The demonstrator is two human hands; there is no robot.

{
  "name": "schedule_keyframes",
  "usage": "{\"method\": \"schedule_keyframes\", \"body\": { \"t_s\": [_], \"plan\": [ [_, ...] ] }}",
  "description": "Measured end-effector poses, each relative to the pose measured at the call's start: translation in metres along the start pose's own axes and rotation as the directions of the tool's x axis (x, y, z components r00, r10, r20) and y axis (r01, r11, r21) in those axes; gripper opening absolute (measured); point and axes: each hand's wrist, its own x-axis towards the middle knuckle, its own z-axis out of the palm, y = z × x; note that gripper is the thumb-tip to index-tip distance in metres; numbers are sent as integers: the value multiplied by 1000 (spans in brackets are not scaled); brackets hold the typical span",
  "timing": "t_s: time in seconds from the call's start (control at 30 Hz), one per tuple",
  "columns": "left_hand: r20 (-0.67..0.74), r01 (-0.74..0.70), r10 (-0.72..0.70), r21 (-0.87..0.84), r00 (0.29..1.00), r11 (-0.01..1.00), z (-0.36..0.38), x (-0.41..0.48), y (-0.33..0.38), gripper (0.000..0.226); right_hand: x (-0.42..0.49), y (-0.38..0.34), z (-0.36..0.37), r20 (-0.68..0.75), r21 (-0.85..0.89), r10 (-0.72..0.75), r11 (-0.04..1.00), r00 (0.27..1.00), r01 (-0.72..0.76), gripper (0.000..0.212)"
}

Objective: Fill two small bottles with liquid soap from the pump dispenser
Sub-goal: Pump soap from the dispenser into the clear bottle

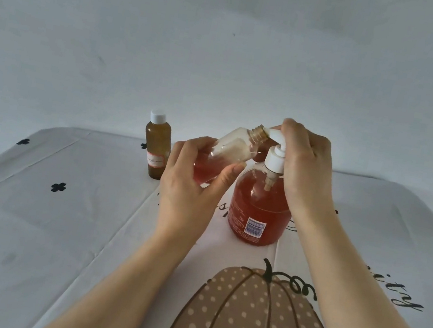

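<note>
You work at a table [32, 220] under a white cloth with small black clover marks, and a plain pale wall [228, 39] stands behind it. Nearest to you, a spotted tan pumpkin print [243, 316] lies on the cloth between your forearms, with black script lettering curving off to its right.

Beyond the pumpkin stands the pump dispenser [259, 209], upright on the cloth, its round clear body full of orange-red soap and a barcode label facing you. Your right hand [307, 169] is curled over the white pump head [275, 137], fingers pressed together and bent down on top of it, the heel of the hand alongside the white collar.

Your left hand [192, 185] holds the small clear bottle [228, 154] just left of the dispenser, in the air and tilted so that its uncapped, threaded neck points up and to the right, meeting the pump's spout. Your thumb lies across the near side of the bottle and the other fingers wrap behind it. Reddish soap fills its lower part, near your palm; the upper part is clear, with a pale streak inside.

Farther back and to the left, the second small bottle [157, 146] stands upright on the table's far edge, apart from your hands. It wears a white cap, holds brownish liquid, and carries a small label with a red border.
</note>
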Motion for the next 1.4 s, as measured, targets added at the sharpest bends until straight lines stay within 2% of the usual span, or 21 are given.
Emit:
{"method": "schedule_keyframes", "body": {
  "t_s": [0.1,0.37,0.7,0.8,0.93,1.17,1.3,1.4],
  "plan": [
    [-3,-10,10,-6,1000,1000,2,1,1,53,1,-3,-1,-8,32,26,999,1000,-25,36],
    [8,5,-4,-22,1000,1000,2,2,1,52,0,-7,1,-6,68,-5,998,1000,6,46],
    [5,21,-21,-12,1000,1000,2,1,2,47,2,-8,2,-9,136,51,989,999,-50,33],
    [14,28,-28,-19,1000,999,1,0,2,47,2,-6,-1,17,116,46,992,999,-47,34],
    [24,39,-39,-24,999,999,-2,-2,3,48,2,2,-5,44,5,25,1000,999,-25,38],
    [7,17,-17,-8,1000,1000,-2,-3,3,48,4,9,-6,38,-77,-9,997,999,12,40],
    [-2,3,-3,5,1000,1000,0,-1,3,53,6,5,-8,61,-41,-2,999,998,5,54],
    [6,3,-3,-5,1000,1000,2,1,2,52,6,3,-8,46,-30,-17,999,999,19,55]
  ]
}}
